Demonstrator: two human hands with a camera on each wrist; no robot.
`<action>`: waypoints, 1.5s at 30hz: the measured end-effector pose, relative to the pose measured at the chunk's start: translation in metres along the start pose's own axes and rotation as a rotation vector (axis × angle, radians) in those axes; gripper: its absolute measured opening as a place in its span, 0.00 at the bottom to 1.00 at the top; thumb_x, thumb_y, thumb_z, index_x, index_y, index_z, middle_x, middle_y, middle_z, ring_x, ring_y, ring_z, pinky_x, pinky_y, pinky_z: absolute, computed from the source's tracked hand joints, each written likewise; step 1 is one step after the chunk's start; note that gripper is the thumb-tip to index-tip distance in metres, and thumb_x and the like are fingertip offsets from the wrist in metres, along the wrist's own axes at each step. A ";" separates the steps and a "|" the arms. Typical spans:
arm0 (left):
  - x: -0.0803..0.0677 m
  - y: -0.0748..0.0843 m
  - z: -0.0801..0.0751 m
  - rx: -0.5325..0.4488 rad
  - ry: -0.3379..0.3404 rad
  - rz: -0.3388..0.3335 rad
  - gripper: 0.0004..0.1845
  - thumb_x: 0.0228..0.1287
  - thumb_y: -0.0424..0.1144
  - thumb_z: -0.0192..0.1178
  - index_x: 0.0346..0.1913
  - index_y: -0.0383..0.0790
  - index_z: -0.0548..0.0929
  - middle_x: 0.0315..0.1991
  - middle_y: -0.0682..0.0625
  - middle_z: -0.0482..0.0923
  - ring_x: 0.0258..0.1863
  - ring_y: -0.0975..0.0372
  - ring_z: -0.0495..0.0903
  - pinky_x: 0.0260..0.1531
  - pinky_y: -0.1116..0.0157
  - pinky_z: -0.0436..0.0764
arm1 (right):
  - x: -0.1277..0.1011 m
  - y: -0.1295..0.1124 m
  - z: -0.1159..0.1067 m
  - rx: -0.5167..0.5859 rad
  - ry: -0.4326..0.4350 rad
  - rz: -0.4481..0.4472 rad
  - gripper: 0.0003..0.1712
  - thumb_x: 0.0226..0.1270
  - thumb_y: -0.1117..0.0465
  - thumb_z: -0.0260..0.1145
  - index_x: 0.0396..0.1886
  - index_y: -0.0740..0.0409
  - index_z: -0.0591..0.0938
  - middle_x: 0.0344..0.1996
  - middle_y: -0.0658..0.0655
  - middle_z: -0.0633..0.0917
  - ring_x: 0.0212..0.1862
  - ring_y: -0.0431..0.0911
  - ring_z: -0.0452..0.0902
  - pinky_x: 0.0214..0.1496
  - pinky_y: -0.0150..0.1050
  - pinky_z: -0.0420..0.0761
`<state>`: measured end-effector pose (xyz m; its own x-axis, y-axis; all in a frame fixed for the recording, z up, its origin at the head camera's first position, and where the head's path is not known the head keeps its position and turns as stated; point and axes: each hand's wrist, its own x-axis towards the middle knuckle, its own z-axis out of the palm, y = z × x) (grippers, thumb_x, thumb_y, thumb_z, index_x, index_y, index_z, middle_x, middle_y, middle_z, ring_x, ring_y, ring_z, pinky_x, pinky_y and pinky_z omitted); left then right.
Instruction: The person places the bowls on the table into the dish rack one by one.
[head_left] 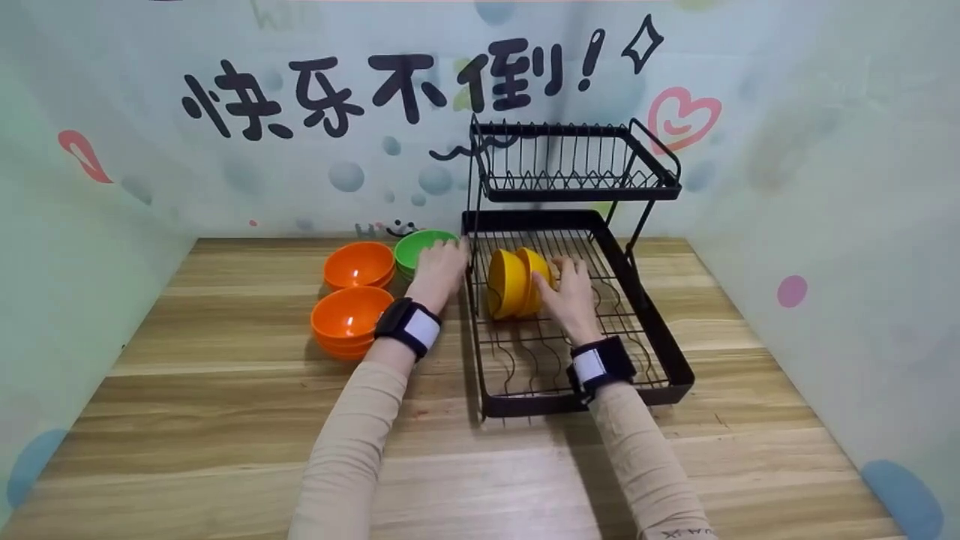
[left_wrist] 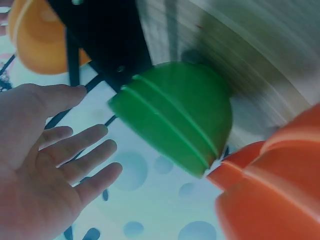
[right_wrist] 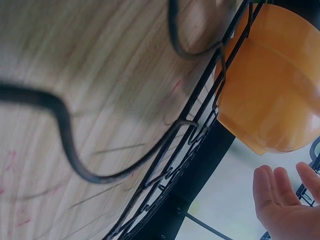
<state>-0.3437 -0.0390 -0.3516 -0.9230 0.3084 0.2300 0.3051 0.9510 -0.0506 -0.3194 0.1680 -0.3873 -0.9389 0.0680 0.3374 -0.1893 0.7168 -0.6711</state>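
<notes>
my left hand hovers open by the green bowl; my right hand, fingers loose, sits beside the yellow bowls in the dish rack.

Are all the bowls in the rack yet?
Not yet. Two yellow bowls already stand on edge in the rack. The right hand is beside them with fingers open, and the left hand reaches open toward the green bowl. That bowl and the orange bowls are on the table.
</notes>
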 end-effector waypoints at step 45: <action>0.008 -0.011 0.018 -0.016 -0.017 -0.033 0.11 0.63 0.29 0.50 0.38 0.33 0.85 0.40 0.39 0.85 0.40 0.46 0.84 0.34 0.51 0.84 | 0.000 0.002 0.001 0.023 0.027 -0.026 0.28 0.67 0.52 0.60 0.59 0.68 0.72 0.57 0.68 0.71 0.61 0.60 0.68 0.63 0.53 0.70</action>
<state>-0.3584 -0.0467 -0.3670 -0.9366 0.2769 0.2148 0.2775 0.9603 -0.0276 -0.3198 0.1684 -0.3892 -0.9254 0.0682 0.3728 -0.2209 0.7023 -0.6768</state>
